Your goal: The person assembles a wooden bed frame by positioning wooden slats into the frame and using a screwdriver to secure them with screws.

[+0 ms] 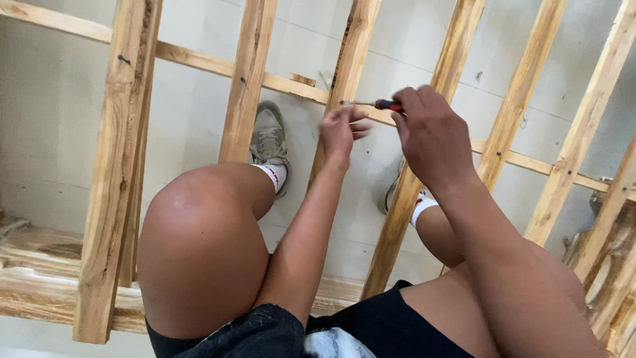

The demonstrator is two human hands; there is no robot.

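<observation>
My right hand (434, 136) grips a screwdriver with a red and black handle (386, 105); its metal shaft points left onto a wooden slat (349, 63). My left hand (341, 129) is blurred, fingers partly spread, right by the shaft's tip and the slat; whether it touches the tip I cannot tell. Both hands hover over a wooden frame of several parallel slats joined by a thin cross batten (199, 61).
My bare knees fill the lower view, feet in grey shoes (269, 142) and white socks on the pale tiled floor between the slats. A thicker wooden beam (40, 278) lies at the lower left; rough timber pieces (613, 278) sit at the right edge.
</observation>
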